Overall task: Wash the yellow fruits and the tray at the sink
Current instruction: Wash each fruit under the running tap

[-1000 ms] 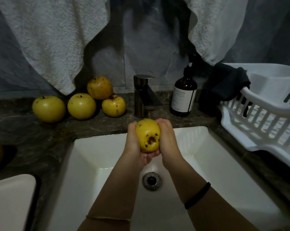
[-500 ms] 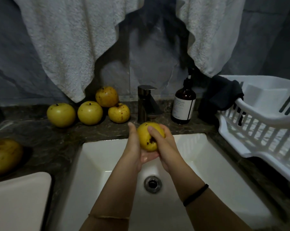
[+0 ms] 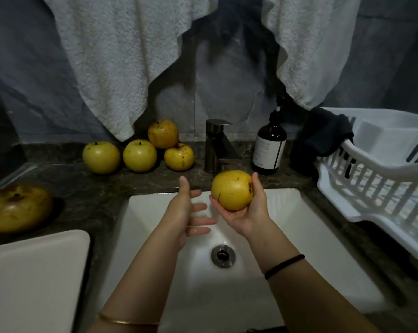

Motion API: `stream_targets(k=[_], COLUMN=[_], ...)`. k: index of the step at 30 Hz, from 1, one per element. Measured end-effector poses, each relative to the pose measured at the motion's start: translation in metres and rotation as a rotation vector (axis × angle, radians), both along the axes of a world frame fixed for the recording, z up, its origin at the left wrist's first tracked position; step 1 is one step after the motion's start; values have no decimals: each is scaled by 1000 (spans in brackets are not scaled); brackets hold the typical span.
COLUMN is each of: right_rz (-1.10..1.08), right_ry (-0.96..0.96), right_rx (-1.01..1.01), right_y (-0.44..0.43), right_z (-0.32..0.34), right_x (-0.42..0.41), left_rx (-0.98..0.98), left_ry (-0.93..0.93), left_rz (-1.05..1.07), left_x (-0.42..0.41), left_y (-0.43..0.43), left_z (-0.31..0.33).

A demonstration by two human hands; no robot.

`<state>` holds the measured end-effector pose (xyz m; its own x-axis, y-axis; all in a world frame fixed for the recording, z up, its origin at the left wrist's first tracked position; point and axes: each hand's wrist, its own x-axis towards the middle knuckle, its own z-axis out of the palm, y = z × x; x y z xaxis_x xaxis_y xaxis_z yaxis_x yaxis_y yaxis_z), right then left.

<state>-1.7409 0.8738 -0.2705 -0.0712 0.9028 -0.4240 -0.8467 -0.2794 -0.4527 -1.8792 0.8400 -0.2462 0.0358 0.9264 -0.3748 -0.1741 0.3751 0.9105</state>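
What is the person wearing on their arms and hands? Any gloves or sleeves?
No gloves, and no sleeves in view: both arms are bare. The left hand has a thin gold bangle further up its forearm. The right hand has a thin black band, like a hair tie, round its wrist.

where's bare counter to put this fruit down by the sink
Bare counter runs between the sink rim and the four fruits, left of the faucet, and on toward the lone fruit at far left. Crowded: bottle and dark cloth behind, dish rack on the right, white tray front left.
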Motion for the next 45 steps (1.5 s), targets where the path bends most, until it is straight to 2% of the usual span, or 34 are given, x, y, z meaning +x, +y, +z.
stream_targets(k=[3, 12, 24, 28, 35, 40, 45], right_rz=[-1, -7, 71, 58, 63, 40, 88], right_ry=[-22, -138, -498, -633, -904, -927, -893], right_rx=[-12, -19, 76, 118, 239, 278, 303], right_y=[0, 8, 10, 8, 4, 3, 2], right_z=[-2, -11, -9, -10, -3, -6, -6], right_x=[-2, 1, -6, -9, -8, -11, -10], left_rx=[-16, 102, 64, 0, 142, 142, 166], left_ry=[-1, -25, 12, -22, -51, -93, -48], left_rz=[-40, -159, -157, -67, -38, 27, 45], left_x=[-2, 8, 21, 28, 39, 33, 29], left_y=[-4, -7, -2, 11, 24, 30, 33], left_z=[-4, -11, -10, 2, -6, -18, -17])
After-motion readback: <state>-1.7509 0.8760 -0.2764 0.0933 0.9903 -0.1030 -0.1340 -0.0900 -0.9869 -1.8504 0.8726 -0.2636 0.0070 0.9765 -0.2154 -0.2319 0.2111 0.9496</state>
